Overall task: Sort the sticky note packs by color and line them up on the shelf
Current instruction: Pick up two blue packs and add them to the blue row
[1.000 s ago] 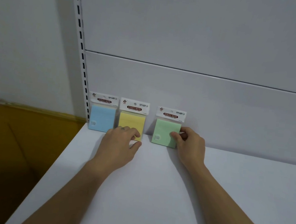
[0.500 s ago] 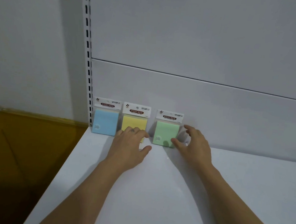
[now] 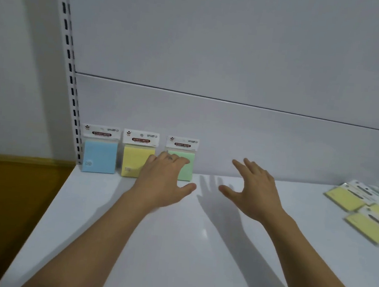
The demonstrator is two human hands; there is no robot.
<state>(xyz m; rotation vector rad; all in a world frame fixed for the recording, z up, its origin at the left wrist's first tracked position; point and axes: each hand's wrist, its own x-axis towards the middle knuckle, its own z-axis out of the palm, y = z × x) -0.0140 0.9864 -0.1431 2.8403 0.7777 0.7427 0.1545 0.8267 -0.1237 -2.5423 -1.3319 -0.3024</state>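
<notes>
Fingers (image 3: 175, 159) of left hand (image 3: 163, 184) overlap green pack (image 3: 186, 172); right hand (image 3: 256, 193) apart.

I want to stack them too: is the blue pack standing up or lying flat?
Standing up: the blue pack rests on its bottom edge, label on top.

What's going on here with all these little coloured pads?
A person is sorting sticky note packs on a white shelf. A blue pack, a yellow pack and a green pack stand in a row against the back panel. The left hand reaches over the yellow and green ones with relaxed fingers. The right hand is open beside the green pack, holding nothing. Loose yellow packs lie flat at the far right.
</notes>
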